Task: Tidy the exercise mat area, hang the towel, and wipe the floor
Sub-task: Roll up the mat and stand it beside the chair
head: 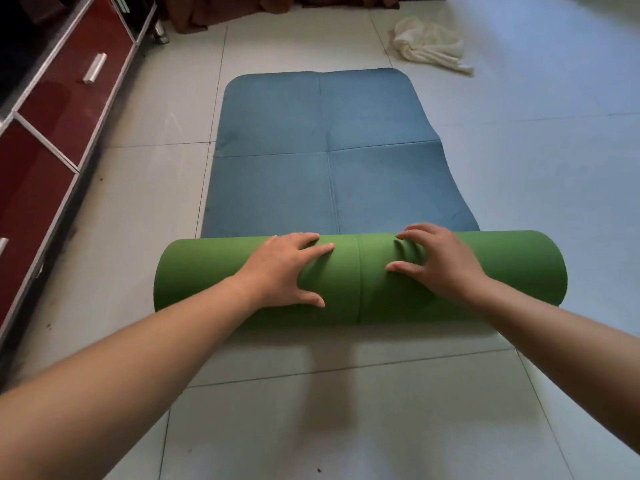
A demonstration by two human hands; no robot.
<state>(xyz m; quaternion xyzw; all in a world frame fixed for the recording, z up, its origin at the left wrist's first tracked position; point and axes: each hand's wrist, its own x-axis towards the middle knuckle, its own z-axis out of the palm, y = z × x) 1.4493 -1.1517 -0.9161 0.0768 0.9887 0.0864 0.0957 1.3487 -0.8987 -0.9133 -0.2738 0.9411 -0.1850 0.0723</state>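
Observation:
An exercise mat lies on the pale tiled floor, partly rolled. Its flat part (329, 150) shows a blue top side with fold creases and stretches away from me. The rolled part (363, 289) is a thick green cylinder lying across the near end. My left hand (284, 268) presses on the roll left of its middle, fingers spread. My right hand (436, 261) presses on it right of the middle, fingertips denting the foam. A crumpled cream towel (429, 43) lies on the floor beyond the mat's far right corner.
A dark red cabinet (59, 109) with white trim and metal handles runs along the left side. Brown curtain fabric (194, 12) hangs down at the far end of the floor. Small dark specks dot the tiles (322, 427) near me.

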